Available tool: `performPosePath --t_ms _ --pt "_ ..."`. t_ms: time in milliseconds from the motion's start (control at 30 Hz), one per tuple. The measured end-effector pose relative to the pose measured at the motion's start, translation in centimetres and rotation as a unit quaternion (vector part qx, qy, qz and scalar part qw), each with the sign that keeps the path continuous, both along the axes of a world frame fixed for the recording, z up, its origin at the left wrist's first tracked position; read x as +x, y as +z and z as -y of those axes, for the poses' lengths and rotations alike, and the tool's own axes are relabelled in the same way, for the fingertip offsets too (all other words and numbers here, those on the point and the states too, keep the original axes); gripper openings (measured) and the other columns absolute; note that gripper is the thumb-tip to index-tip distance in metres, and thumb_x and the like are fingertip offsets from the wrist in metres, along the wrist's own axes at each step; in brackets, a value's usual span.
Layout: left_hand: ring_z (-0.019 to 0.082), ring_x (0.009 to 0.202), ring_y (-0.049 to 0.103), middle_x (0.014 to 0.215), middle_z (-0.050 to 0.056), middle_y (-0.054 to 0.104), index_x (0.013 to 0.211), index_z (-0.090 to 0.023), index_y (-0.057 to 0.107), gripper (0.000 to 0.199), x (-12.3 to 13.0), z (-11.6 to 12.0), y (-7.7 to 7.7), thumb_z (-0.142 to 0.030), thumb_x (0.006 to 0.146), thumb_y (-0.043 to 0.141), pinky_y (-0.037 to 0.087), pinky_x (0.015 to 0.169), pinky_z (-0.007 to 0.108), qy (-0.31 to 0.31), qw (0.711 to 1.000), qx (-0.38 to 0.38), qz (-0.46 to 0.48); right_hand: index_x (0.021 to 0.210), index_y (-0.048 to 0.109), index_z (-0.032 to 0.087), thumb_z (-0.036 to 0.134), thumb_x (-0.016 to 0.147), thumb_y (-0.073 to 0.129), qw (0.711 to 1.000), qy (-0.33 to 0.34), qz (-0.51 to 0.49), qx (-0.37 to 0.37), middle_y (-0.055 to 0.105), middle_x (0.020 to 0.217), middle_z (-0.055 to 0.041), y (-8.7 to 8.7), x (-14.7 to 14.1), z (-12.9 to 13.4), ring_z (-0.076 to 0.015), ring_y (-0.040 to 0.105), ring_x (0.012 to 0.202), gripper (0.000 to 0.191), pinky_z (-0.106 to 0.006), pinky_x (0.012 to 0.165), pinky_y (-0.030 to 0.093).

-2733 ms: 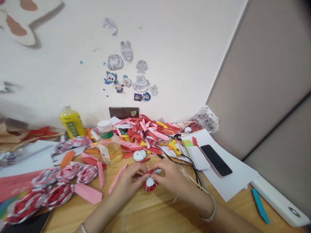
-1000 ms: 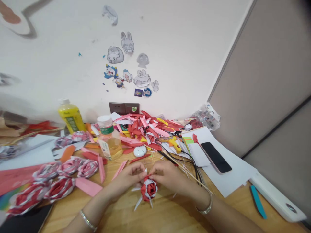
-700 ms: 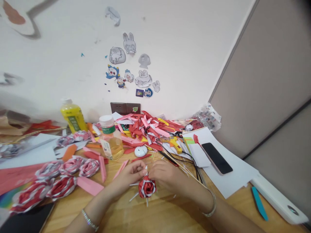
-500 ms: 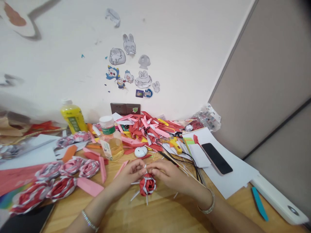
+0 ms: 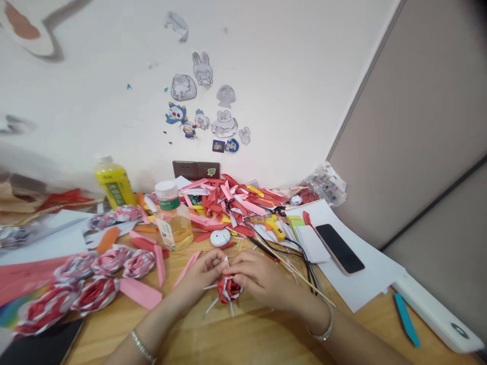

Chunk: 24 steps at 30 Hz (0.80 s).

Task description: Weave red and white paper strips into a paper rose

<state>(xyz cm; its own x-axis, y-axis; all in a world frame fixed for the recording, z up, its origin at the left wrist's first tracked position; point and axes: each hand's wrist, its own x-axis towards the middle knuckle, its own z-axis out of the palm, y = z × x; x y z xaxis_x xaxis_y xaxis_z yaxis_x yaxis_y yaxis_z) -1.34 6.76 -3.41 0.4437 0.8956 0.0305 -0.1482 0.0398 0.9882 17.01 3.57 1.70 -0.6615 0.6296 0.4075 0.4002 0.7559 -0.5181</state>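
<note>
Between my two hands is a red-and-white folded paper rose (image 5: pixel 229 290), with thin white strips sticking out from its lower and left sides. My left hand (image 5: pixel 203 271) is closed at the rose's upper left, its fingertips pinched near a white pointed strip at the top. My right hand (image 5: pixel 258 276) is closed too, with its thumb over the rose's right rim and its fingers at the same white strip. Several finished-looking twisted paper roses (image 5: pixel 97 294), red-and-white and pink-and-white, lie to the left.
A heap of folded red and pink strips (image 5: pixel 228 200) lies by the wall. Nearby stand a tea bottle (image 5: pixel 173 223) and a yellow bottle (image 5: pixel 114 182). A white earbud case (image 5: pixel 219 238), yellow glue gun (image 5: pixel 274 227), phone (image 5: pixel 340 248) and teal cutter (image 5: pixel 406 319) lie around.
My right hand has shifted slightly left, its thumb now over the rose's right side. The rose has tilted and moved a little up and left.
</note>
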Motion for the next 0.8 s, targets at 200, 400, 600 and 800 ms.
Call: performPosePath --t_ms 200,400,600,800 --pt "0.006 0.05 0.046 0.057 -0.007 0.051 0.071 -0.017 0.051 0.03 -0.2 0.5 1.1 -0.041 0.07 0.069 0.035 0.049 0.016 0.025 0.997 -0.044 0.05 0.102 0.065 0.024 0.03 0.094 0.038 0.998 0.009 -0.064 -0.024 0.058 0.105 -0.0038 1.5 0.8 -0.1 -0.0154 0.051 0.101 0.029 -0.032 0.092 0.037" --pt "0.01 0.064 0.06 0.074 -0.002 0.063 0.073 -0.017 0.058 0.027 -0.3 1.1 2.3 -0.035 0.064 0.077 0.047 0.061 0.021 0.055 0.987 -0.087 0.124 0.112 0.058 0.021 0.033 0.091 0.044 0.966 -0.088 -0.174 -0.172 0.059 0.112 -0.0058 0.5 1.0 -1.2 -0.0175 0.053 0.105 0.028 -0.033 0.092 0.039" --pt "0.012 0.065 0.062 0.07 -0.002 0.064 0.076 -0.018 0.06 0.028 -0.2 1.0 2.2 -0.036 0.063 0.077 0.049 0.061 0.022 0.065 0.989 -0.104 0.089 0.082 0.057 0.015 0.036 0.077 0.062 0.895 -0.066 -0.303 -0.322 0.061 0.074 -0.0004 -2.5 0.4 -2.9 -0.0136 0.059 0.069 0.022 -0.025 0.065 0.046" --pt "0.027 0.076 0.067 0.089 0.009 0.069 0.102 -0.022 0.058 0.065 -1.2 -0.5 1.1 -0.074 0.064 0.05 0.054 0.061 0.04 0.065 0.995 -0.053 0.046 0.073 0.056 0.016 0.026 0.073 0.062 0.889 -0.152 -0.327 -0.281 0.06 0.068 0.0012 -3.4 0.6 -3.8 -0.0131 0.057 0.065 0.012 -0.024 0.062 0.043"
